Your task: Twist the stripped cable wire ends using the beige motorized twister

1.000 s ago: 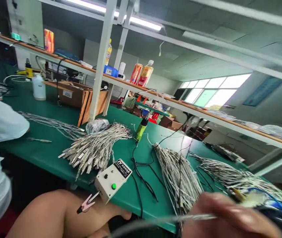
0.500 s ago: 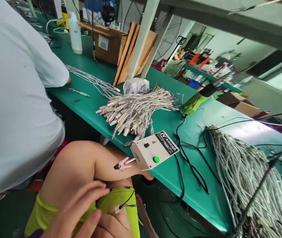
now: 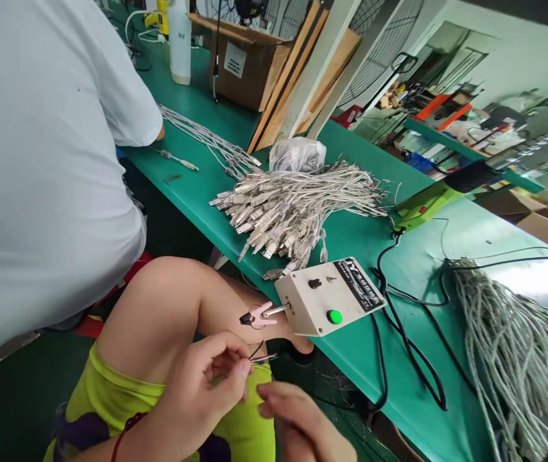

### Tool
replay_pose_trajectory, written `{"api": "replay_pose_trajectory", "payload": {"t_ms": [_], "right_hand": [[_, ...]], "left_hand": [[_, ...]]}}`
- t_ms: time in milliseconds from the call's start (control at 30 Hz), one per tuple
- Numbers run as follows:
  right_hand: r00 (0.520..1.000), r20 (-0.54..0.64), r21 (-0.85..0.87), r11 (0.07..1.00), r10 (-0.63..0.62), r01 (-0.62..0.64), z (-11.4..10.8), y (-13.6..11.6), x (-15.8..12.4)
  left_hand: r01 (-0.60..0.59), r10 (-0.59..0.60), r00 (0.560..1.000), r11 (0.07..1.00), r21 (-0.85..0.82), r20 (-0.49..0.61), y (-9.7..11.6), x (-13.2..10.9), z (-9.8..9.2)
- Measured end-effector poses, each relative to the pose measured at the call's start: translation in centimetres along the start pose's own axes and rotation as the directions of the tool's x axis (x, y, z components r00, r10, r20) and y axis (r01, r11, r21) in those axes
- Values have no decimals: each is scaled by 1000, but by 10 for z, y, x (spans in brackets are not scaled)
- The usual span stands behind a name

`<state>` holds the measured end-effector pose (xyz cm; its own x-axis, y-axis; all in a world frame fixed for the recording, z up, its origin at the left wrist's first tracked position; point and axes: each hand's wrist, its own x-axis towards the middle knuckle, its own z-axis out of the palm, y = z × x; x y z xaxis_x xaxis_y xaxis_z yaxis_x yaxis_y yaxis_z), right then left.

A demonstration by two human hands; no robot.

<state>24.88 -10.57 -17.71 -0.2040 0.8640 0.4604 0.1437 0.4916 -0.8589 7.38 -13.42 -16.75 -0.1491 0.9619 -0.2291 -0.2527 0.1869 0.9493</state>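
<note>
The thin wire ends [image 3: 263,357] are sticking out over the person's lap, just below the pink clip [image 3: 258,316] of the beige test box [image 3: 328,304] on the bench [image 3: 389,359] edge; the left hand [image 3: 206,378] is pinching them tight (fingers closed), while the right hand [image 3: 303,423] is hovering loosely curled, holding nothing; keeping the strands separated and steady is probably helping a clean clip.

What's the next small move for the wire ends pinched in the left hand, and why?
Probably lift the wire ends up to the pink clip on the beige box. The left hand pinches them just below the clip, not touching it, tips pointing right. The right hand sits beneath, holding nothing visible, free to steady them.
</note>
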Motion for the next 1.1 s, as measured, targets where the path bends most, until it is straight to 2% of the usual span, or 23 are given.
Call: {"api": "replay_pose_trajectory", "payload": {"t_ms": [33,100,167,233,300,433,600,767,867,967,1100], "right_hand": [[997,-13,37,997,73,-73,-2,-1,3],[976,54,95,972,211,-215,-2,0,9],[931,115,135,923,346,-360,6,2,11],[888,101,212,862,449,-460,17,4,12],[854,66,294,807,517,-511,29,4,12],[803,-13,392,741,596,-544,51,-1,16],[790,-127,489,731,600,-476,66,-3,15],[781,-74,463,715,620,-524,66,7,3],[787,-112,441,740,607,-508,68,8,5],[787,-156,428,759,597,-490,71,4,14],[773,-75,429,720,630,-545,74,2,18]], "left_hand": [[1,-2,1000,1000,-18,-27,-3,0,1],[-20,17,998,998,-52,-57,-6,-1,4],[-43,39,999,993,-112,-38,-8,-1,7],[-52,52,999,980,-193,-3,-11,-1,9],[-62,59,998,965,-254,-20,-13,-1,10],[-74,52,996,946,-315,-78,-15,1,9],[-87,76,996,955,-283,-47,-20,3,6],[-162,125,981,950,-267,-151,-21,5,3],[-199,161,968,961,-194,-192,-16,7,0],[-202,164,968,957,-209,-188,-13,11,-1],[-216,166,964,945,-244,-209,-15,13,-2]]}}
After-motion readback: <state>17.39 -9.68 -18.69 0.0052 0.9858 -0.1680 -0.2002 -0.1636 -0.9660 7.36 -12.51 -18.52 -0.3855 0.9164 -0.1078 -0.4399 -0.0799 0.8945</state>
